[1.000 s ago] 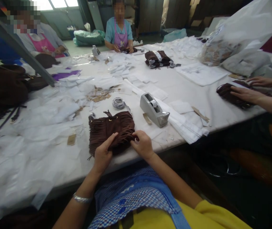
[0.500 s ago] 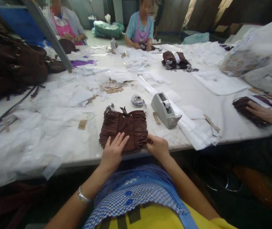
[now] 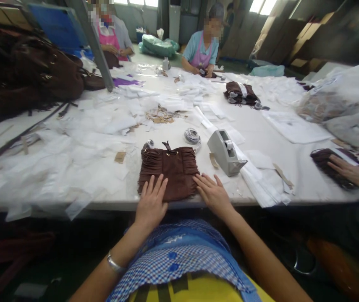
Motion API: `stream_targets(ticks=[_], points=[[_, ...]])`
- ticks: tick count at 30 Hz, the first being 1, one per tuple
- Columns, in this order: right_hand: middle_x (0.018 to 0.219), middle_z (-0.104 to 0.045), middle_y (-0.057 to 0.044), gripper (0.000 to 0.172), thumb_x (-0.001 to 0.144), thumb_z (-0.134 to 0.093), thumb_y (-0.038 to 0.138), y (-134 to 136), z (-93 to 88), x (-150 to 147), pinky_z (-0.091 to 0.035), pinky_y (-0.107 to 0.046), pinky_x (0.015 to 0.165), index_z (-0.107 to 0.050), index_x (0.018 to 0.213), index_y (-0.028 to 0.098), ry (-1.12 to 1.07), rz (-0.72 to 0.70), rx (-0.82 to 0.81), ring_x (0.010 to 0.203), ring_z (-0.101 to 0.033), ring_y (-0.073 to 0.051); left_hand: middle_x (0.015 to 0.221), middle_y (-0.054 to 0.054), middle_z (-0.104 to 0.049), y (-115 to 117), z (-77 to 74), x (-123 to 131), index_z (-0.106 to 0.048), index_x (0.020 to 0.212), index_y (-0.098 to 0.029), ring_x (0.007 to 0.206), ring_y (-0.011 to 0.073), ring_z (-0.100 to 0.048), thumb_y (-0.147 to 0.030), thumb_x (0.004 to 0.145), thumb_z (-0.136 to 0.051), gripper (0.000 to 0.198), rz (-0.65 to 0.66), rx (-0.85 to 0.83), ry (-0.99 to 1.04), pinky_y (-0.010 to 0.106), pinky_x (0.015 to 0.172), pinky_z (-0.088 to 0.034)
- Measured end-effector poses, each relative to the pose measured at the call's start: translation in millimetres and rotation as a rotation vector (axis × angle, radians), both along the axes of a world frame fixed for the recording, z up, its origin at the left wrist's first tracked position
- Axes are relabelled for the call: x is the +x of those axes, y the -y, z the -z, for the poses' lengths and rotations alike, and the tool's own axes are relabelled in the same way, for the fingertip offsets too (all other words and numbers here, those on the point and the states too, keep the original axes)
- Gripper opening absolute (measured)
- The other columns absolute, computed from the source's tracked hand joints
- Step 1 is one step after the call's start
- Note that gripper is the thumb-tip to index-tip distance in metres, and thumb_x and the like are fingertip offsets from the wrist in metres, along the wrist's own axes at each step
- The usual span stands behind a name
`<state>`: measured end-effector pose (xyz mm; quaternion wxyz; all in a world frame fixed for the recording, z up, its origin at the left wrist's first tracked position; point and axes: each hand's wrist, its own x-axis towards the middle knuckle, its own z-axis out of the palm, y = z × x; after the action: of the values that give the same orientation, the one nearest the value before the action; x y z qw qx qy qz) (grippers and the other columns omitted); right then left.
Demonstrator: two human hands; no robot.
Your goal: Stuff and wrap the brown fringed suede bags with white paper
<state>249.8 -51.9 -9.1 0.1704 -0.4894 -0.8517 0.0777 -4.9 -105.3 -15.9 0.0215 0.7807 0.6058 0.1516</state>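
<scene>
A brown fringed bag (image 3: 176, 178) lies flat at the front edge of the table, its gathered top with small eyelets facing away from me. My left hand (image 3: 152, 201) rests flat on the bag's lower left part, fingers spread. At the lower right side, my right hand (image 3: 213, 193) touches the fringe with outstretched fingertips. Just beyond the bag lies a coiled grey-and-white strap or chain (image 3: 192, 136), its exact kind unclear. A grey tape dispenser (image 3: 226, 153) stands to the right of the bag.
White sheets and wrapping scraps (image 3: 72, 155) cover the left side of the table (image 3: 248, 126). Brown bags (image 3: 50, 63) are heaped at far left, by a grey post (image 3: 95, 46). A co-worker's hand (image 3: 346, 167) presses another fringed piece at right. Two people work across the table.
My right hand has gone from pinching the fringe at the bag's right edge to lying with its fingers extended. My left hand stays on the bag. The camera view has tilted up slightly.
</scene>
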Motion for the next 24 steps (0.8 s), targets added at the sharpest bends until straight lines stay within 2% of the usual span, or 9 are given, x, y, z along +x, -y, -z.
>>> stream_targets(ticks=[2, 4, 8, 12, 14, 16, 18, 20, 24], points=[[0.133, -0.064, -0.007, 0.035, 0.099, -0.046, 0.024, 0.9, -5.1, 2.1, -0.021, -0.060, 0.115, -0.061, 0.131, 0.026, 0.006, 0.107, 0.065, 0.134, -0.049, -0.030, 0.162, 0.013, -0.023, 3.4, 4.5, -9.1, -0.031, 0.153, -0.014, 0.150, 0.0340, -0.015, -0.019, 0.080, -0.061, 0.079, -0.025, 0.021, 0.007, 0.054, 0.120, -0.021], [0.132, -0.064, -0.009, 0.034, 0.100, -0.045, 0.025, 3.0, -15.8, -12.3, -0.021, -0.057, 0.116, -0.064, 0.127, 0.023, -0.012, 0.110, 0.142, 0.134, -0.048, -0.029, 0.161, 0.015, -0.023, 4.8, 8.9, -12.5, -0.031, 0.153, -0.013, 0.150, 0.0340, -0.016, -0.018, 0.080, -0.062, 0.079, -0.035, 0.029, 0.001, 0.054, 0.120, -0.020], [0.150, -0.047, -0.008, 0.046, 0.098, -0.050, 0.043, -2.0, -24.0, -62.1, -0.013, -0.054, 0.121, -0.054, 0.140, 0.024, 0.009, -0.166, 0.126, 0.145, -0.033, -0.027, 0.160, 0.017, -0.027, 5.0, 8.6, -18.0, -0.034, 0.151, -0.012, 0.149, 0.0349, -0.019, -0.024, 0.084, -0.063, 0.074, -0.016, 0.040, -0.012, 0.055, 0.119, -0.024], [0.156, -0.039, -0.005, 0.052, 0.097, -0.049, 0.047, -13.3, -7.1, -81.8, -0.013, -0.056, 0.121, -0.047, 0.145, 0.026, 0.057, -0.203, 0.027, 0.147, -0.028, -0.027, 0.148, 0.017, -0.049, 1.7, -19.3, -28.0, -0.052, 0.139, -0.014, 0.138, 0.0331, -0.043, -0.048, 0.092, -0.055, 0.059, 0.024, -0.001, -0.002, 0.052, 0.110, -0.040], [0.157, -0.036, -0.005, 0.052, 0.098, -0.048, 0.046, -14.2, -0.4, -81.2, -0.013, -0.055, 0.121, -0.046, 0.146, 0.026, 0.056, -0.193, 0.019, 0.148, -0.026, -0.027, 0.139, 0.014, -0.058, -4.9, -36.0, -25.2, -0.062, 0.128, -0.016, 0.132, 0.0299, -0.051, -0.042, 0.097, -0.047, 0.044, -0.010, 0.037, 0.013, 0.050, 0.109, -0.042], [0.156, -0.038, -0.005, 0.051, 0.098, -0.048, 0.043, -12.7, 2.4, -76.7, -0.016, -0.053, 0.121, -0.047, 0.145, 0.024, 0.034, -0.201, 0.021, 0.147, -0.027, -0.027, 0.141, 0.012, -0.057, -14.7, -42.5, -16.6, -0.059, 0.133, -0.016, 0.136, 0.0270, -0.048, -0.033, 0.100, -0.042, 0.040, 0.018, 0.110, 0.021, 0.049, 0.113, -0.037], [0.152, -0.044, -0.006, 0.047, 0.098, -0.046, 0.036, -12.3, 2.0, -64.9, -0.021, -0.051, 0.121, -0.050, 0.143, 0.021, 0.003, -0.166, 0.023, 0.145, -0.033, -0.026, 0.149, 0.011, -0.049, -24.5, -34.0, -7.1, -0.045, 0.145, -0.017, 0.141, 0.0259, -0.040, -0.030, 0.099, -0.043, 0.048, 0.113, 0.169, 0.003, 0.049, 0.115, -0.034], [0.145, -0.052, -0.009, 0.042, 0.097, -0.046, 0.031, -14.9, -1.8, -42.8, -0.028, -0.051, 0.118, -0.059, 0.135, 0.018, -0.023, -0.014, 0.027, 0.140, -0.041, -0.027, 0.153, 0.012, -0.043, -30.8, -14.7, -1.6, -0.036, 0.150, -0.018, 0.143, 0.0273, -0.037, -0.034, 0.098, -0.047, 0.056, 0.164, 0.197, -0.041, 0.049, 0.113, -0.037], [0.134, -0.062, -0.013, 0.026, 0.091, -0.054, 0.032, -26.0, -32.2, 10.5, -0.047, -0.049, 0.103, -0.077, 0.089, 0.020, -0.093, 0.372, -0.089, 0.122, -0.059, -0.032, 0.158, 0.010, -0.035, -31.4, 16.1, -4.1, -0.030, 0.153, -0.020, 0.144, 0.0268, -0.034, -0.035, 0.095, -0.051, 0.063, 0.151, 0.175, -0.124, 0.047, 0.112, -0.037]])
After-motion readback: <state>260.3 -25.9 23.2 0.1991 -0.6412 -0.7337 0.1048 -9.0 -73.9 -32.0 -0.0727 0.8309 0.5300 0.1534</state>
